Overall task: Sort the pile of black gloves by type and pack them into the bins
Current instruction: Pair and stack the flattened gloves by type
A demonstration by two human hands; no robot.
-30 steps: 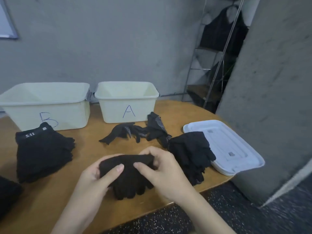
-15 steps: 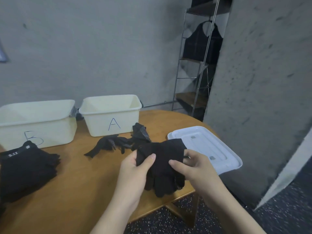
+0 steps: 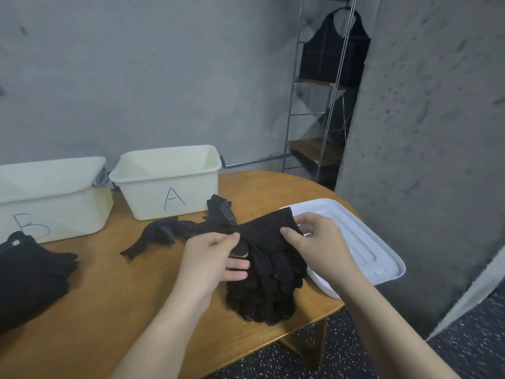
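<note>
A black knit glove lies over a stack of dotted black gloves near the table's right front edge. My left hand pinches its cuff at the left corner. My right hand pinches the cuff at the right corner. Loose dotted gloves lie just behind, in front of the cream bin marked A. The cream bin marked B stands to its left. Both bins look empty. A pile of thicker black gloves sits at the far left.
A white bin lid lies on the table's right edge, partly under the glove stack. A concrete pillar rises at the right. A metal rack with a black bag stands behind the round wooden table.
Both hands carried the glove from the table's front middle to the right, onto the dotted stack beside the lid. The view swung right with them.
</note>
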